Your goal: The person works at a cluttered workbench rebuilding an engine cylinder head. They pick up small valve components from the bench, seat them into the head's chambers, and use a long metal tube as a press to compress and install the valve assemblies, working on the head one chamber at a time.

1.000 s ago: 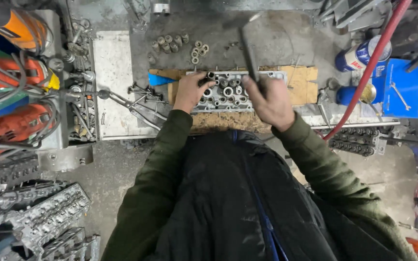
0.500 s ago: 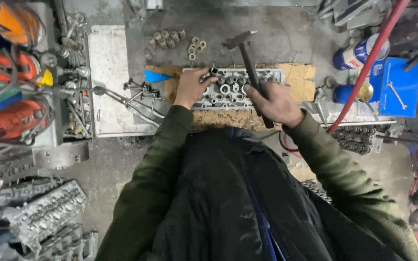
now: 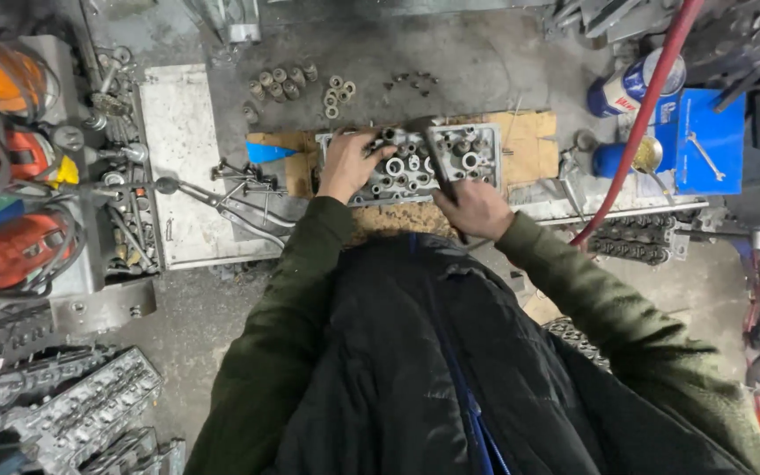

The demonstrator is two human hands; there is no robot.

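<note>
**Hammer down on the cylinder head**

My right hand [image 3: 478, 207] is wrapped tight round the hammer [image 3: 437, 154] handle, its head resting on the cylinder head [image 3: 415, 163] just ahead of my knuckles. My left hand [image 3: 347, 163] lies curled on the casting's left end (sitting on cardboard [image 3: 525, 145]).

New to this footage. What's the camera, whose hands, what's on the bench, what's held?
One camera, worn on the person's head, looks straight down, so the dark jacket fills the lower picture. No machine here: two bare hands. The left hand rests on a grey metal engine head lying on cardboard on the bench. The right hand grips a hammer, its head down on the part. Nearby: small metal rings, a red hose, a blue box.
</note>
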